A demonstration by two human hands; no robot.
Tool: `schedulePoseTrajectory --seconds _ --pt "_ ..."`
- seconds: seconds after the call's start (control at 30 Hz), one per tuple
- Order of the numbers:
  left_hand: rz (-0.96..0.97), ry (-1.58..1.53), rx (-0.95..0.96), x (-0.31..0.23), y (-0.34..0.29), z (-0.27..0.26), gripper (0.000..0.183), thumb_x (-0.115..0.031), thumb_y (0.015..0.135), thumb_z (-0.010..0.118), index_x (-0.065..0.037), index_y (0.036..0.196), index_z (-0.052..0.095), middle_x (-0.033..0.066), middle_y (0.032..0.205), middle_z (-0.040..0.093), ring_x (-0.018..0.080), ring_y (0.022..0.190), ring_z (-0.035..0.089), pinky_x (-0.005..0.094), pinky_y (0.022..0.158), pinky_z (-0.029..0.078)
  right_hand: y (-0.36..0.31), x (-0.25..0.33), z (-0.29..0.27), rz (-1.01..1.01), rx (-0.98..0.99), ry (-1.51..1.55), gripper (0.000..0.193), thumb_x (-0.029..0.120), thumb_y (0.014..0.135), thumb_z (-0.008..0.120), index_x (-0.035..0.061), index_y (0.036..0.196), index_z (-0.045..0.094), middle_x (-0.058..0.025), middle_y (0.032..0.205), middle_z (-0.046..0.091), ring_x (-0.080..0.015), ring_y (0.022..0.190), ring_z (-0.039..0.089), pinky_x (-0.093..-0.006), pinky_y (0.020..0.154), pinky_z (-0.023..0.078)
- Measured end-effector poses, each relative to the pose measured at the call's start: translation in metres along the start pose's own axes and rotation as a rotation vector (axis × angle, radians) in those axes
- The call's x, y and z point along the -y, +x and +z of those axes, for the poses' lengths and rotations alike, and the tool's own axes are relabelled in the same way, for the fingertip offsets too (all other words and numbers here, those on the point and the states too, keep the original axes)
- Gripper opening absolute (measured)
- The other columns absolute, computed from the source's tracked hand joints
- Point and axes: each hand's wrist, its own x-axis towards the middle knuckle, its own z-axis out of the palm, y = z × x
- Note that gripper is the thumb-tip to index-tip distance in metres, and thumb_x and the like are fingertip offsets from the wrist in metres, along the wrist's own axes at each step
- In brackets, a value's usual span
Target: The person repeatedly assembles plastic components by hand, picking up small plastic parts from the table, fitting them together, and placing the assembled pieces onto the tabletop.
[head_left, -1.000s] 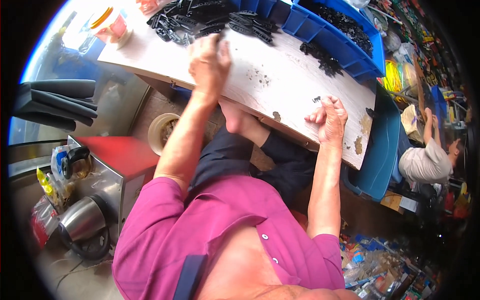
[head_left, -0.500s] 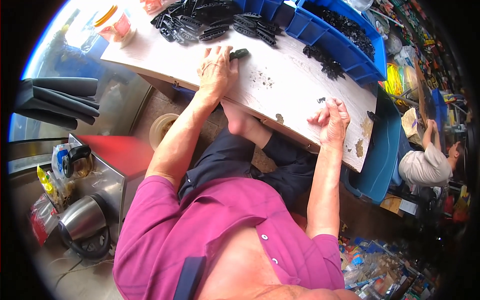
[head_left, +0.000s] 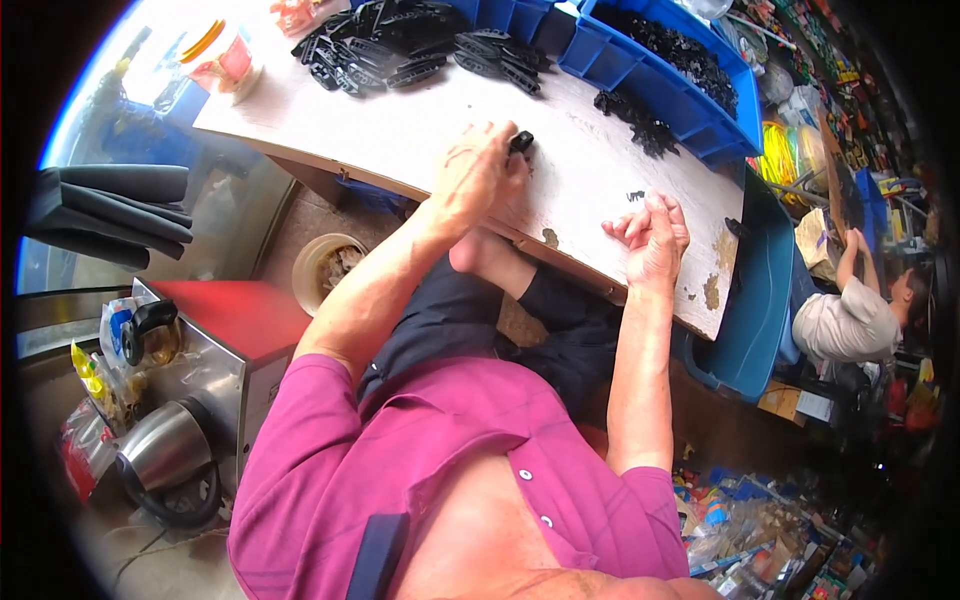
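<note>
My left hand (head_left: 480, 172) is closed over the worktable (head_left: 580, 165), gripping a black plastic part (head_left: 521, 142) whose end sticks out past the fingertips. Most of that part is hidden by the hand. To the right, my right hand (head_left: 655, 240) hovers at the table's near side, fingers curled in; whatever they pinch, if anything, is hidden. Just beyond its fingertips lie a few tiny black pieces (head_left: 635, 197). A heap of long black slotted parts (head_left: 370, 55) lies at the far left, beside a smaller group of similar parts (head_left: 497, 58).
A blue bin (head_left: 715, 140) of small black pieces stands at the far right, with a spilled cluster (head_left: 650, 132) before it. A jar (head_left: 222, 65) sits at the far left corner. Beside the right table edge is a teal tub (head_left: 755, 300). Another person (head_left: 850, 320) works farther right.
My left hand has moved right and toward me across the table with the black plastic part. My right hand stays near the tiny pieces, fingers still curled. The whole view has shifted slightly.
</note>
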Motion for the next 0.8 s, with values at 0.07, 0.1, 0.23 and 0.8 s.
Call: schedulePoseTrajectory --seconds 0.07,0.1,0.23,0.8 --pt "0.097 0.001 0.189 -0.004 0.006 0.0 0.033 -0.016 0.081 0.061 -0.008 0.113 0.055 0.019 0.091 0.06 0.0362 0.091 0.059 0.0452 0.08 0.048 0.001 -0.002 0.0 -0.007 -0.001 0.002 0.013 0.019 0.088 0.064 0.0078 0.091 0.059 -0.0031 0.049 0.048 -0.0177 0.05 0.056 -0.0434 0.056 0.057" --pt "0.133 -0.017 0.217 -0.011 0.009 0.002 0.024 -0.014 0.082 0.061 -0.006 0.104 0.057 0.0194 0.088 0.061 0.0382 0.085 0.06 0.0469 0.077 0.049 0.0 0.0 -0.001 -0.018 -0.019 -0.001 0.012 0.017 0.089 0.064 0.0062 0.091 0.058 -0.0027 0.049 0.048 -0.0162 0.048 0.055 -0.0411 0.054 0.057" --pt "0.326 -0.121 0.148 -0.002 0.014 0.012 0.017 -0.015 0.079 0.063 -0.001 0.082 0.055 0.0206 0.074 0.06 0.0365 0.073 0.063 0.0453 0.067 0.05 -0.004 0.0 0.0 -0.003 -0.022 -0.004 0.016 0.018 0.089 0.063 0.005 0.095 0.055 -0.0034 0.049 0.047 -0.0167 0.048 0.054 -0.0417 0.053 0.057" --pt "-0.453 -1.239 0.274 -0.051 -0.011 0.014 0.02 -0.011 0.082 0.068 -0.004 0.099 0.06 0.0 0.078 0.058 0.0066 0.058 0.057 0.0222 0.047 0.046 -0.008 0.008 0.028 0.019 -0.061 0.179 0.016 0.019 0.088 0.064 0.0068 0.097 0.057 -0.0046 0.052 0.049 -0.0186 0.052 0.057 -0.0455 0.056 0.058"
